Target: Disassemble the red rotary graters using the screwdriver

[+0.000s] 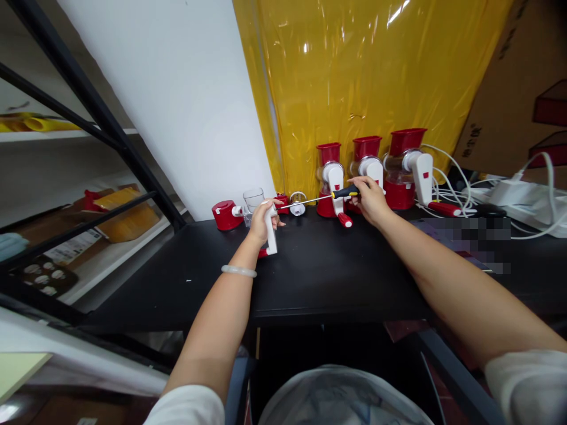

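My left hand (262,222) is closed around a white crank handle (271,234) whose red grip points down toward the table. In my right hand (368,199) is a screwdriver (345,192) with a dark and yellow handle. Its long shaft runs left to the upper end of the crank handle; whether the tip sits in a screw I cannot tell. Behind my left hand are a red base (227,215) with a white fitting and a clear plastic housing (253,199). A drum-shaped grater cone (298,203) stands between the hands, farther back.
Three red and white rotary graters, one of them at the right (405,171), stand along the back of the black table (328,277). White cables and a power strip (522,200) lie at the right. A lined bin (341,395) is below the front edge; a shelf rack (110,136) is left.
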A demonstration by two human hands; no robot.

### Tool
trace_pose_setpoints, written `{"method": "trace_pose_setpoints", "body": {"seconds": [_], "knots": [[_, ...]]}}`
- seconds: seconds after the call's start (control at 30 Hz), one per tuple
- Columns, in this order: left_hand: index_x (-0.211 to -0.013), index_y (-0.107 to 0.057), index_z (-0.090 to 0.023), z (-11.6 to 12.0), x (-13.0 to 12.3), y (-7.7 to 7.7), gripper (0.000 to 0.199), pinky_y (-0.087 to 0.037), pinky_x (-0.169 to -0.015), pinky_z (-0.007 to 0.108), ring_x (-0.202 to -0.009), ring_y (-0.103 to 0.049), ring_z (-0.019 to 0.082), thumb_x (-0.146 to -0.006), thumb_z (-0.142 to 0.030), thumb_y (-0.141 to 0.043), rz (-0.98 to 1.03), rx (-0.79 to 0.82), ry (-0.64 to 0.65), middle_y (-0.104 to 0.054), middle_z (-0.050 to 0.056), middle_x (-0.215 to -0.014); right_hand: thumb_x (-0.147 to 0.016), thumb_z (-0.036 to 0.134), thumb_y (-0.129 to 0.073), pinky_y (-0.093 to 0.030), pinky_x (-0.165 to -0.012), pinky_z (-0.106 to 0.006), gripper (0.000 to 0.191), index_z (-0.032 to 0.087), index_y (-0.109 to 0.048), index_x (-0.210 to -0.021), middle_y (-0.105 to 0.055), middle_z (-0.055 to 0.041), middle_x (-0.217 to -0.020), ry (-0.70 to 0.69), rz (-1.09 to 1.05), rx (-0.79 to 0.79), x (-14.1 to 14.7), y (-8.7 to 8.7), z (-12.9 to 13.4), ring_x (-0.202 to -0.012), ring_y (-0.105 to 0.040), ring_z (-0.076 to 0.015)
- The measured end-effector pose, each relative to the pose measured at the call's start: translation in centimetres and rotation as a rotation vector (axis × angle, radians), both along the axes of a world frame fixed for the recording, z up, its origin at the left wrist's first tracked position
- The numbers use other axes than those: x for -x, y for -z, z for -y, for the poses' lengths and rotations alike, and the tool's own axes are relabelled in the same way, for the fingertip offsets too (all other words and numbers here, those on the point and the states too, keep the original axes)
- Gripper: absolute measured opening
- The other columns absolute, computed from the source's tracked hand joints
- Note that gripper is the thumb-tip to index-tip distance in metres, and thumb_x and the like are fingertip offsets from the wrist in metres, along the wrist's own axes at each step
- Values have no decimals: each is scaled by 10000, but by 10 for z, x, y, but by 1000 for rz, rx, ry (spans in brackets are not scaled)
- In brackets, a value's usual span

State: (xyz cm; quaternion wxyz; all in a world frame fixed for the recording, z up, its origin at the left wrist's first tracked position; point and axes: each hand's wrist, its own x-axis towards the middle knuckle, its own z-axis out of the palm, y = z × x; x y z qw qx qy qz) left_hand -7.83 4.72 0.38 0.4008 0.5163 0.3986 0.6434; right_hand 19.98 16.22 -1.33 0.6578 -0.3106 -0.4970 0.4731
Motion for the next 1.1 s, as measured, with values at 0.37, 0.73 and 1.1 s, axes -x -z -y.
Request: {"method": "trace_pose_setpoints", "body": {"seconds": [0.37, 0.73, 1.1], "knots": [[-905, -654, -191, 1, 0, -1, 413, -527, -509, 266, -367, -411, 93, -742, -570, -647, -3, 0, -9, -435, -92, -415, -627, 238, -676, -525, -572, -233, 153, 230, -709, -777, -638, 9, -808, -54, -83, 47, 1, -4, 10, -717, -618, -128], [-909, -649, -192, -1, 1, 0, 425, -534, -501, 266, -363, -402, 92, -742, -584, -650, -14, -13, 4, -438, -93, -409, -552, 211, -623, -451, -539, -252, 57, 216, -641, -606, -639, -10, -749, -59, -206, 5, 0, -4, 8, -738, -571, -164], [-900, -656, -189, -3, -2, 4, 407, -543, -497, 275, -364, -420, 96, -741, -564, -647, -76, -13, 13, -452, -88, -415, -712, 359, -718, -503, -536, -247, 167, 254, -651, -823, -590, 9, -834, 53, -227, 35, 2, -3, -2, -731, -574, -145]]}}
